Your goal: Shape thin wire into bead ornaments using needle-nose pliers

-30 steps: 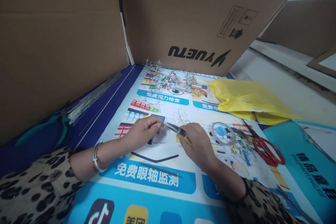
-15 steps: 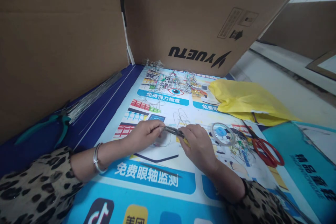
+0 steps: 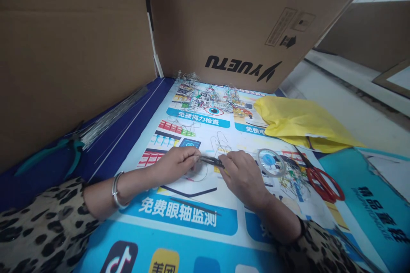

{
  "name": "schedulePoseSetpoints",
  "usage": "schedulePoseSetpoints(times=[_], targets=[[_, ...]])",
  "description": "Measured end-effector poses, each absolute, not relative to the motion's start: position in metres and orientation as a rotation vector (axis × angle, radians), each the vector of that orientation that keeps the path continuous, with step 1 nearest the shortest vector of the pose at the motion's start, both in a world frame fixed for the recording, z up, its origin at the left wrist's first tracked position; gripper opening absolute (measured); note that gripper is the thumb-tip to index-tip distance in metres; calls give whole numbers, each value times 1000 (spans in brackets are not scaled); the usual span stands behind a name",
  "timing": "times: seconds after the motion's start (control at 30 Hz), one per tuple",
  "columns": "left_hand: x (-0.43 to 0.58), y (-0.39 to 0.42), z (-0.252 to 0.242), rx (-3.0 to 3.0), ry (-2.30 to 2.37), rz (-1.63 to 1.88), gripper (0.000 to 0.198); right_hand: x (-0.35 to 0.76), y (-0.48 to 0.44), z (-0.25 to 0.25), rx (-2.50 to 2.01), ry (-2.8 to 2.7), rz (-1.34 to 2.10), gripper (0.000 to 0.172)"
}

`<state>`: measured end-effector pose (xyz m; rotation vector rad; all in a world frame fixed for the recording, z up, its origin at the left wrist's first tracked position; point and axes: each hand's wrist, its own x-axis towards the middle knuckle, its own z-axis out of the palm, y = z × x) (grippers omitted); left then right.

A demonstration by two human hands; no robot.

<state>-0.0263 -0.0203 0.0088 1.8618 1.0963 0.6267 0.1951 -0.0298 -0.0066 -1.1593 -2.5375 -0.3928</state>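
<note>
My right hand (image 3: 245, 177) is closed around a pair of needle-nose pliers (image 3: 211, 160), whose dark jaws point left. At the tip of those jaws, my left hand (image 3: 181, 163) pinches with thumb and fingertips. A thin wire (image 3: 205, 175) curves in a loop below the jaws and runs up to the left fingertips. The exact spot where jaws and wire meet is too small to make out. Just beyond the hands lie some bent wire pieces (image 3: 219, 143) on the printed sheet (image 3: 160, 236).
Teal-handled pliers (image 3: 75, 158) and a bundle of straight wires (image 3: 110, 117) lie at left. Red-handled scissors (image 3: 325, 183), a tape roll (image 3: 271, 162), tangled wire (image 3: 296, 183) and a yellow bag (image 3: 304, 123) are at right. Cardboard (image 3: 240, 21) stands behind several wire clusters (image 3: 211, 94).
The right hand has turned slightly with the pliers. My left hand keeps its pinch in nearly the same place. The whole view has shifted a little.
</note>
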Motion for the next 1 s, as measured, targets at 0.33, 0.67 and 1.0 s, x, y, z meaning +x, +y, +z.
schedulePoseSetpoints(times=[0.33, 0.67, 1.0], targets=[[-29, -17, 6, 1947, 1072, 569, 22, 196, -28, -3, -1126, -2579, -474, 14], [-30, -16, 6, 1968, 1047, 548, 25, 195, -30, -5, -1135, -2612, -454, 11], [-30, -17, 5, 1944, 1035, 562, 23, 193, -34, -8, -1215, -2616, -407, 7]])
